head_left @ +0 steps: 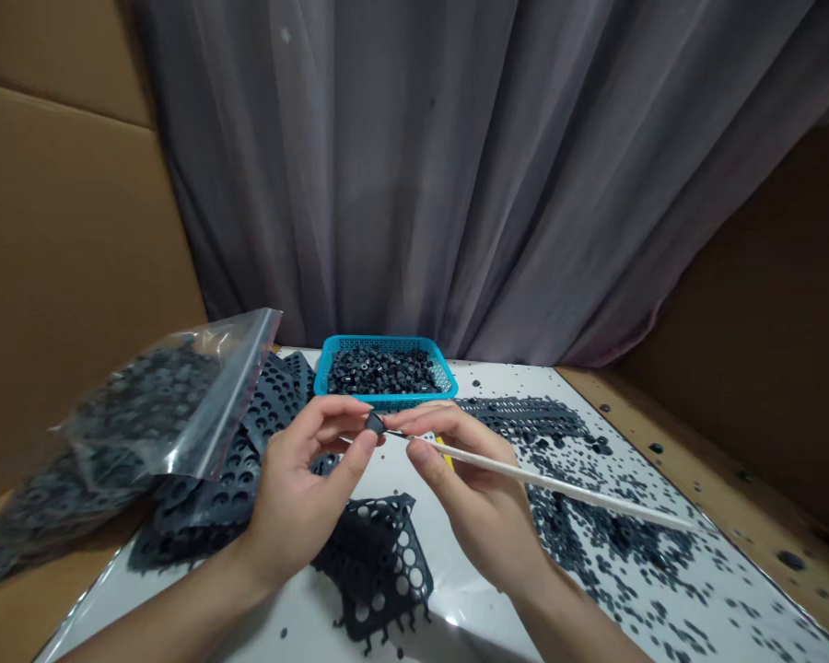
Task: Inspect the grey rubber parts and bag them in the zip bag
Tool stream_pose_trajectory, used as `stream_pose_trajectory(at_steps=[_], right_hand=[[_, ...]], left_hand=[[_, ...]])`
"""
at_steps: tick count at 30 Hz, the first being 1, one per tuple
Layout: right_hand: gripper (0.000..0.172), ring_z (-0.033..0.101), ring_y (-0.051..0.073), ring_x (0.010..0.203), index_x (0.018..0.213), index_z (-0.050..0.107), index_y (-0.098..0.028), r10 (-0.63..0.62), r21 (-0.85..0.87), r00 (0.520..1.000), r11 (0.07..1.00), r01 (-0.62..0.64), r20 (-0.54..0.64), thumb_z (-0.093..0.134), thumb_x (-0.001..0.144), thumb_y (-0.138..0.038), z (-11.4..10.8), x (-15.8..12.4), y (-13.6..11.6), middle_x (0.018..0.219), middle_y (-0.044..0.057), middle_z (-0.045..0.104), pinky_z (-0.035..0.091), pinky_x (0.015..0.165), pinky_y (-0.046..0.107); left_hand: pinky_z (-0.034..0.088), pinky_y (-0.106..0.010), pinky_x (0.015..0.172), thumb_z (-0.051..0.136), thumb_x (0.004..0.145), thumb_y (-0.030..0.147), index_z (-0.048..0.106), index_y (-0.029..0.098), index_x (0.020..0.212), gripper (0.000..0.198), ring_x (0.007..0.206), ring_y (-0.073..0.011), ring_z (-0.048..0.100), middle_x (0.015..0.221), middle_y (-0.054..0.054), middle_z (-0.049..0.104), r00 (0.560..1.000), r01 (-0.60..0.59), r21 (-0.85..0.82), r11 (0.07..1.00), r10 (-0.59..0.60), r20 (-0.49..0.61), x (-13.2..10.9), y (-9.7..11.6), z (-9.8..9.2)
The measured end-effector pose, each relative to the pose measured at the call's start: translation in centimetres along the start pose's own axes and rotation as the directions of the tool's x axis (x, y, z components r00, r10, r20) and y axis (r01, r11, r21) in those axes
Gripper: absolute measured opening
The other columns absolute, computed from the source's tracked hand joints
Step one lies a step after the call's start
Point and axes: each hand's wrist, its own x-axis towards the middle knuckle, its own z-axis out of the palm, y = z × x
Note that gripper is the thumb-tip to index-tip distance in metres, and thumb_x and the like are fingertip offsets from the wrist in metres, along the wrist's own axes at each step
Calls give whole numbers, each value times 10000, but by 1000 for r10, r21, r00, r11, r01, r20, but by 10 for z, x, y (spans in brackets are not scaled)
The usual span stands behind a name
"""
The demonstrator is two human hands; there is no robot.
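Observation:
My left hand (300, 474) pinches a small black rubber piece (376, 423) between thumb and fingertips, over the middle of the table. Close beside it, my right hand (480, 493) is closed on a long, thin white-handled tool (559, 481). Its slim dark tip points left and reaches the rubber piece; whether it goes inside, I cannot tell. The handle slants down to the right past my wrist. Under my hands lies a black perforated rubber sheet (414, 545) with round holes and ragged edges. Something yellow (444, 451) shows partly behind my right fingers.
A blue basket (326, 368) of small black pieces stands at the back. Left are a zip bag (225, 391) of similar parts and stacked dimpled black sheets (241, 474). More perforated strips (531, 416) and many black scraps (614, 534) cover the table's right side.

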Motion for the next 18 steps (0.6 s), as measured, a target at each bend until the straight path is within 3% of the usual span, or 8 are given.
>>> stream_pose_trajectory(at_steps=[8, 18], right_hand=[[67, 601, 141, 940, 849, 619, -240, -12, -31, 1000, 999, 12, 12, 561, 822, -220, -1, 0, 0, 926, 1, 660, 467, 864, 340], [102, 598, 130, 967, 912, 599, -249, -9, -18, 999, 1000, 10, 46, 523, 849, -223, 0, -1, -1, 958, -2, 648, 483, 863, 318]], left_hand=[[479, -139, 659, 585, 799, 246, 570, 254, 926, 128, 744, -73, 630, 815, 49, 685, 997, -70, 35, 997, 69, 16, 0, -3, 1], [492, -155, 673, 628, 763, 281, 574, 233, 900, 155, 757, -86, 626, 822, 35, 677, 999, 10, 4, 1000, -10, 49, 1, -2, 0]])
